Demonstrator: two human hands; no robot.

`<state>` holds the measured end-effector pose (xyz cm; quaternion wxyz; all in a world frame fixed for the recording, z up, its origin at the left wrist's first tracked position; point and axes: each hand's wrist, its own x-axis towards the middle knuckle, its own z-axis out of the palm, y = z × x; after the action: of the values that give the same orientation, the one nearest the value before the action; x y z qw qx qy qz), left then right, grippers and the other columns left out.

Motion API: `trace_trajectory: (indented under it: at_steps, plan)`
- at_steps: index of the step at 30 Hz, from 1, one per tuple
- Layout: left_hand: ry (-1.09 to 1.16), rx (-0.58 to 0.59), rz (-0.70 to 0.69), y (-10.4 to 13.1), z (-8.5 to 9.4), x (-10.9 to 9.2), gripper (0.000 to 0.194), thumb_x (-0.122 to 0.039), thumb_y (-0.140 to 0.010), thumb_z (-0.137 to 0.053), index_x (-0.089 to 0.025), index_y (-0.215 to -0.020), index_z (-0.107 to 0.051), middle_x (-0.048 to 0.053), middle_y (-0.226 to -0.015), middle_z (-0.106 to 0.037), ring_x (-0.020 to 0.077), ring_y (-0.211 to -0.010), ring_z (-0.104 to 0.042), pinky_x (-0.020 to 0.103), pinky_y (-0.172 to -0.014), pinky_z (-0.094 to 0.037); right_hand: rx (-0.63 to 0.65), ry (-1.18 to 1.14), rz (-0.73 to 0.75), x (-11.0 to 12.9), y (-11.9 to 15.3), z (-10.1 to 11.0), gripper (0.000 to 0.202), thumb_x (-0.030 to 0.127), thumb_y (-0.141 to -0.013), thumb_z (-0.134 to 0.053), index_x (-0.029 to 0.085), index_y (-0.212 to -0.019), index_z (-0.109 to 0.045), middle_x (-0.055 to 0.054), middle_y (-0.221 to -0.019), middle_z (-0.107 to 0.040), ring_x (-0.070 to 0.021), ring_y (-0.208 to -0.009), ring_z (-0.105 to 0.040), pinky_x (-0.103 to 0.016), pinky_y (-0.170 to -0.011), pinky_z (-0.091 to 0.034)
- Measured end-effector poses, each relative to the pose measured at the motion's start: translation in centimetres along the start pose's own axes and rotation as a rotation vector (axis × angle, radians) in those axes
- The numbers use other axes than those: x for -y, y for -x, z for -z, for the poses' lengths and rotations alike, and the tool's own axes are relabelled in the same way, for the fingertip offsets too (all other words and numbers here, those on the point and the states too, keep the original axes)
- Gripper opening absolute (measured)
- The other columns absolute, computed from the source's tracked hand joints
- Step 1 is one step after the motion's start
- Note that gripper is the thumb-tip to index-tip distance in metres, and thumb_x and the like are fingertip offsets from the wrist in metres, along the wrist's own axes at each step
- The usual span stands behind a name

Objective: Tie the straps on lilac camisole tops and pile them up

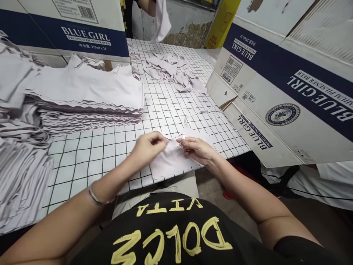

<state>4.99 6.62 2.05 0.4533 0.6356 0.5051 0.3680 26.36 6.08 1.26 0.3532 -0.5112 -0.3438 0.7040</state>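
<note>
A pale pinkish-white cloth piece (pixel 168 162) lies at the table's front edge, in front of my body. My left hand (pixel 150 146) is closed in a pinch over its upper left part, near the cloth's edge; what its fingertips hold is too small to make out. My right hand (pixel 195 148) pinches the upper edge of the same piece, where a small white tag or strap end (pixel 183 137) stands up between thumb and fingers. A thin pale strap runs up from the cloth across the grid-patterned tabletop.
Tall stacks of similar cloth pieces (pixel 91 86) fill the left side of the grid-patterned table (pixel 110 147). Loose cloth pieces (pixel 176 70) lie toward the back. Large cartons (pixel 275 84) stand at the right and back left. Across the table, another person's arm (pixel 147 5) holds up cloth.
</note>
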Motion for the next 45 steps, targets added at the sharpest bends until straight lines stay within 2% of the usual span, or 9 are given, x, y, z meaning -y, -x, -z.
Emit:
trace_trajectory:
  at_steps: [2, 7, 15, 22, 25, 32, 38, 42, 45]
  plan:
    - [0.166, 0.091, 0.064, 1.5, -1.5, -0.5, 0.015, -0.031, -0.075, -0.063, -0.017, -0.076, -0.068, 0.005, -0.079, -0.07, 0.0171, -0.073, -0.063, 0.028, -0.069, -0.052, -0.047, -0.03, 0.067, -0.5, -0.1, -1.4, 0.032, 0.036, -0.061, -0.084, 0.018, -0.086, -0.075, 0.0, -0.069, -0.058, -0.0069, -0.056, -0.037, -0.023, -0.052, -0.033]
    - [0.334, -0.018, 0.163, 1.8, -3.5, 0.8, 0.016, -0.03, -0.074, -0.064, -0.016, -0.079, -0.069, 0.003, -0.076, -0.07, 0.0135, -0.067, -0.061, 0.025, -0.064, -0.05, -0.094, -0.117, 0.153, -2.0, -0.3, -3.9, 0.027, 0.036, -0.062, -0.083, 0.017, -0.079, -0.073, 0.001, -0.07, -0.057, -0.0068, -0.059, -0.038, -0.024, -0.057, -0.033]
    - [0.256, -0.096, 0.11, 1.7, -3.3, 1.6, 0.016, -0.031, -0.074, -0.062, -0.016, -0.072, -0.066, 0.001, -0.069, -0.066, 0.0127, -0.064, -0.058, 0.024, -0.062, -0.047, -0.092, -0.112, 0.149, -2.5, -0.6, -3.7, 0.027, 0.037, -0.061, -0.083, 0.016, -0.074, -0.072, 0.001, -0.066, -0.055, -0.0074, -0.057, -0.037, -0.026, -0.056, -0.032]
    - [0.237, -0.026, 0.114, 1.5, -2.3, 1.7, 0.017, -0.033, -0.074, -0.062, -0.016, -0.072, -0.066, 0.003, -0.075, -0.069, 0.0153, -0.072, -0.061, 0.026, -0.07, -0.048, -0.005, -0.02, 0.209, -1.8, -0.9, -3.4, 0.03, 0.038, -0.06, -0.083, 0.017, -0.076, -0.07, -0.002, -0.071, -0.064, -0.013, -0.066, -0.056, -0.03, -0.068, -0.045]
    - [0.105, 0.01, 0.05, 0.9, -1.5, 2.2, 0.021, -0.036, -0.078, -0.06, -0.017, -0.079, -0.067, 0.005, -0.082, -0.069, 0.0167, -0.075, -0.061, 0.028, -0.071, -0.047, 0.021, 0.042, 0.306, -1.1, -1.7, -2.8, 0.031, 0.033, -0.057, -0.085, 0.017, -0.077, -0.069, -0.002, -0.077, -0.065, -0.0134, -0.068, -0.058, -0.032, -0.07, -0.047]
    - [-0.726, 0.005, -0.09, -0.1, -1.2, 4.0, 0.026, -0.042, -0.08, -0.064, -0.021, -0.097, -0.065, 0.009, -0.101, -0.064, 0.0305, -0.102, -0.049, 0.046, -0.086, -0.032, -0.119, 0.05, 0.496, 1.7, -4.6, -0.6, 0.031, 0.032, -0.059, -0.084, 0.019, -0.08, -0.066, -0.001, -0.076, -0.061, -0.0125, -0.068, -0.054, -0.032, -0.072, -0.048]
    - [-0.691, 0.061, -0.046, -0.4, -2.1, 3.9, 0.011, -0.031, -0.08, -0.061, -0.021, -0.083, -0.061, 0.007, -0.094, -0.065, 0.027, -0.096, -0.048, 0.043, -0.084, -0.028, -0.09, 0.094, 0.514, 1.7, -5.6, -0.3, 0.033, 0.035, -0.059, -0.083, 0.02, -0.083, -0.066, -0.001, -0.079, -0.06, -0.0133, -0.072, -0.055, -0.033, -0.076, -0.048]
    - [-0.62, 0.078, -0.051, -0.9, -3.2, 3.0, 0.029, -0.048, -0.077, -0.064, -0.02, -0.087, -0.064, 0.009, -0.09, -0.067, 0.0313, -0.098, -0.049, 0.046, -0.087, -0.028, -0.048, 0.115, 0.474, 0.8, -5.9, -0.1, 0.036, 0.035, -0.059, -0.083, 0.02, -0.088, -0.067, 0.0, -0.076, -0.06, -0.0139, -0.074, -0.056, -0.034, -0.079, -0.048]
    - [-0.636, 0.104, -0.027, -1.3, -3.7, 2.4, 0.025, -0.042, -0.078, -0.065, -0.018, -0.074, -0.066, 0.01, -0.076, -0.067, 0.0316, -0.092, -0.053, 0.05, -0.088, -0.027, -0.031, 0.108, 0.46, 0.3, -5.8, 0.3, 0.035, 0.035, -0.06, -0.083, 0.021, -0.088, -0.067, -0.001, -0.079, -0.061, -0.0138, -0.075, -0.057, -0.034, -0.08, -0.048]
